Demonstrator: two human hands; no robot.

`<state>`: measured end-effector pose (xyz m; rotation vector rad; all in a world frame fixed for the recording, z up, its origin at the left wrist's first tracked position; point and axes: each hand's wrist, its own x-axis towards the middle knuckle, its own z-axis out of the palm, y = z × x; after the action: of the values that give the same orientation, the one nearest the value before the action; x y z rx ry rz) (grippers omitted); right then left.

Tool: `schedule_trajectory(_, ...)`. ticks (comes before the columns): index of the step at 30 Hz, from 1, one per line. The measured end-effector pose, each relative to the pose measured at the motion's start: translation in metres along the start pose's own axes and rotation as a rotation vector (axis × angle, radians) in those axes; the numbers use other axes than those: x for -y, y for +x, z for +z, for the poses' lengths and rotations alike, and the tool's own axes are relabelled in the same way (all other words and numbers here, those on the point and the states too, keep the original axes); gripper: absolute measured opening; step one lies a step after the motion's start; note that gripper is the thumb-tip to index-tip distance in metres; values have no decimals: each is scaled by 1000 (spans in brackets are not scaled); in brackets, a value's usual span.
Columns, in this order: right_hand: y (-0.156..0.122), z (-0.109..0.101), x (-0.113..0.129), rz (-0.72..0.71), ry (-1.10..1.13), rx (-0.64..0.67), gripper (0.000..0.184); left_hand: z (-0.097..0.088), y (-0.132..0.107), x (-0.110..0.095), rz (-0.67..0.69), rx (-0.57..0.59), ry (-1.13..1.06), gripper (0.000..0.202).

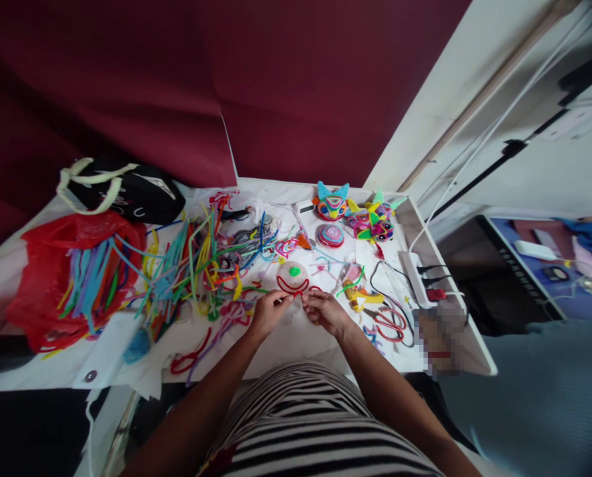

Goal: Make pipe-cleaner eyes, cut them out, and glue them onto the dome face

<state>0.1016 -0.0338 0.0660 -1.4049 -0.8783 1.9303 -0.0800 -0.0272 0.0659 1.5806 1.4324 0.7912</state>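
Observation:
My left hand [270, 311] and my right hand [327, 310] meet over the table, fingertips pinched close together. Between them is a red pipe cleaner [300, 290], bent into a curved crescent shape, with a tail running past my right fingers. Just beyond it lies a pale round piece [284, 270] bearing a green coil [294, 271]. Farther back sit a pink and blue coiled disc [330, 235] and a colourful animal head with blue ears [332, 204]. Right of my hands is a yellow glue gun [362, 298], close to red-handled scissors [391, 324].
Bundles of loose pipe cleaners [176, 265] cover the table's left half. A red plastic bag [32, 285] and a black bag [141, 192] stand there too. To the right, a power strip [417, 278] with cables lies along the raised table edge [455, 298].

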Motion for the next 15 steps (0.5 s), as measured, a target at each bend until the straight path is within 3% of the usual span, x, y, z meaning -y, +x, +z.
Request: schedule_trajectory(15, 56, -1, 9, -118, -567, -255, 31, 20, 43, 38, -31, 55, 326, 29)
